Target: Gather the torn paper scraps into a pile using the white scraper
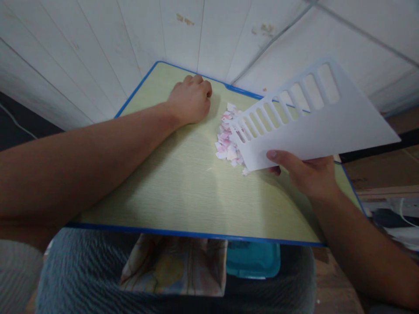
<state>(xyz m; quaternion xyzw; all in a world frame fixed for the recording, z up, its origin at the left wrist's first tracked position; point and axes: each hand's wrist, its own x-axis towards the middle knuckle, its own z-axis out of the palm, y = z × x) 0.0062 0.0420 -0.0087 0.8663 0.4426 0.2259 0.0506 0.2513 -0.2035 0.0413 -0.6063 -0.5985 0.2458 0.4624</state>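
In the head view, my right hand [309, 172] grips the lower edge of a stiff white sheet with a row of graded, rounded slots [304, 131], its thumb on top. The sheet is tilted, and its narrow-slot end lies over a pile of torn white and pink paper scraps [225, 141], hiding part of it. My left hand [192, 98] rests as a fist on the board to the left of the pile, apart from it. Its fingers are curled under, and nothing shows sticking out of them.
The pale yellow-green tabletop [163, 187] has a blue rim and meets a white plank wall [183, 35]. A cable [271, 41] runs along the wall. Below the front edge are a patterned fabric item [176, 266] and a teal container [253, 259].
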